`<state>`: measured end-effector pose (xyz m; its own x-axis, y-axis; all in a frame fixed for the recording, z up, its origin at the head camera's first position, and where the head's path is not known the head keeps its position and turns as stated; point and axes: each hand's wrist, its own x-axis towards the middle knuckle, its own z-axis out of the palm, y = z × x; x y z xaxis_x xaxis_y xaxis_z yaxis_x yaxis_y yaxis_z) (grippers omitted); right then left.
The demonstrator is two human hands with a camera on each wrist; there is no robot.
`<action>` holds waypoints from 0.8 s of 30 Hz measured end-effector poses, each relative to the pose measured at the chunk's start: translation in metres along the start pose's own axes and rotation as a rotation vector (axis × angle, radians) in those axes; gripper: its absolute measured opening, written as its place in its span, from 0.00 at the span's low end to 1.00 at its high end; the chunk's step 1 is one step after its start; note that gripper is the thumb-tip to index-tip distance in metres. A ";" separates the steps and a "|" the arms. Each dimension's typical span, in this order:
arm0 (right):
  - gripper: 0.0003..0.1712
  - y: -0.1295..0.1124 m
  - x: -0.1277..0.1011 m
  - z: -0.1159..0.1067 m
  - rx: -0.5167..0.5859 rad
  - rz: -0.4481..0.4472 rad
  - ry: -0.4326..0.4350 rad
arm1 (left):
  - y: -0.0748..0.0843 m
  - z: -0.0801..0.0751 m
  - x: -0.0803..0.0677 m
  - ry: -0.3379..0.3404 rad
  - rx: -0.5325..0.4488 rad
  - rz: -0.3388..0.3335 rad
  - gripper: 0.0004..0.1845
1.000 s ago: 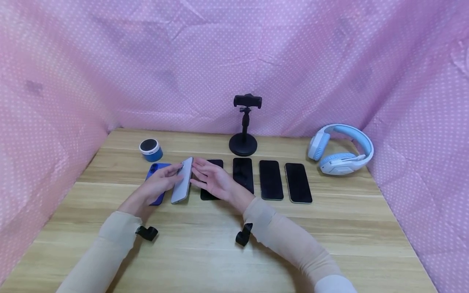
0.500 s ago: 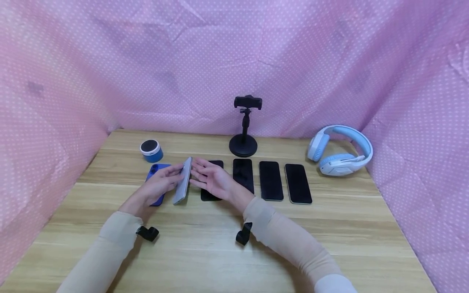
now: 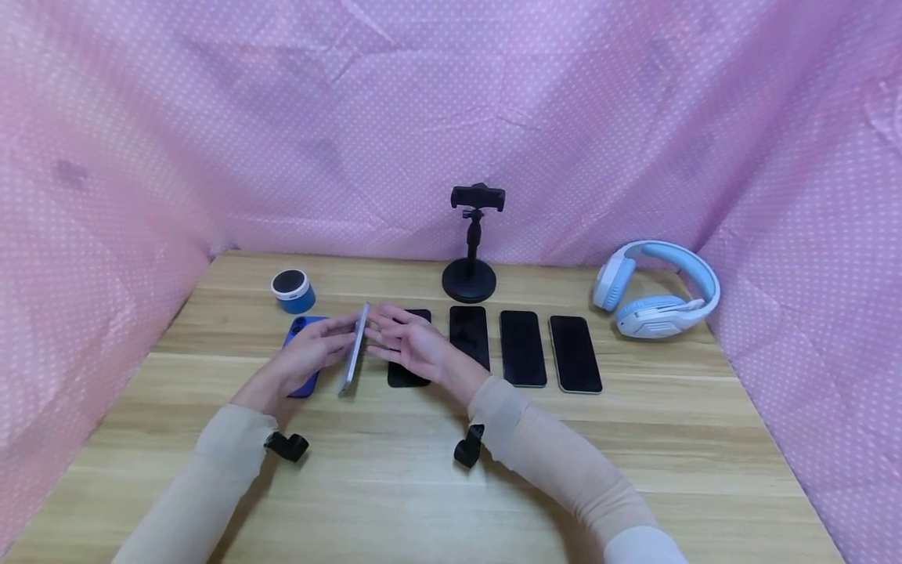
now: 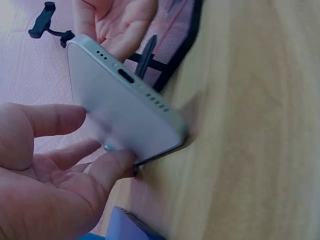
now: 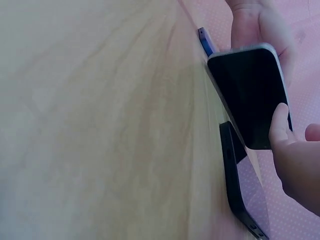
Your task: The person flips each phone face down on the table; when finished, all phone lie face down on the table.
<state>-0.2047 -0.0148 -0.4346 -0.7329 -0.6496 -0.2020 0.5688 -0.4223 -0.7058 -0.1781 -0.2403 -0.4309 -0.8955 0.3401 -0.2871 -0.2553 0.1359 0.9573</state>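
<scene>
A silver phone (image 3: 355, 348) stands tilted up on one long edge on the wooden table (image 3: 451, 486), between both hands. My left hand (image 3: 310, 356) holds it from the left, with the fingers (image 4: 45, 120) on its silver back (image 4: 120, 110) and the thumb at its lower edge. My right hand (image 3: 412, 348) is spread flat on the other side, and a fingertip (image 5: 280, 125) touches the dark screen (image 5: 250, 95). A blue phone (image 3: 296, 323) lies partly hidden under my left hand. A black phone (image 3: 407, 376) lies partly hidden under my right hand.
Three more black phones (image 3: 522, 347) lie side by side to the right. Behind them stands a black phone stand (image 3: 470, 243). A small blue speaker (image 3: 292, 290) sits at the back left and blue-white headphones (image 3: 655, 290) at the back right. Pink dotted cloth walls the table in.
The silver phone has tipped from a low slant to nearly upright on its edge. Both hands stayed against it and closed in slightly.
</scene>
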 end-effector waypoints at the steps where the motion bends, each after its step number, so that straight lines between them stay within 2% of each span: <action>1: 0.37 -0.001 0.001 0.000 -0.005 0.001 0.005 | 0.001 0.000 0.000 -0.004 0.004 0.006 0.31; 11: 0.37 -0.005 0.002 0.001 -0.048 0.018 0.028 | 0.006 0.000 -0.001 -0.022 0.033 -0.011 0.32; 16: 0.38 -0.005 0.002 0.002 -0.065 0.014 0.023 | 0.007 0.000 -0.002 -0.068 0.019 -0.005 0.35; 22: 0.38 -0.002 0.001 0.004 -0.078 0.017 0.030 | 0.004 -0.001 -0.005 -0.065 -0.014 -0.036 0.36; 24: 0.38 -0.002 0.001 0.004 -0.096 0.012 0.042 | 0.003 -0.002 -0.006 -0.089 -0.028 -0.041 0.36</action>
<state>-0.2053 -0.0171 -0.4311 -0.7422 -0.6266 -0.2379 0.5411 -0.3508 -0.7643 -0.1742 -0.2433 -0.4261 -0.8486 0.4160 -0.3269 -0.3023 0.1259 0.9449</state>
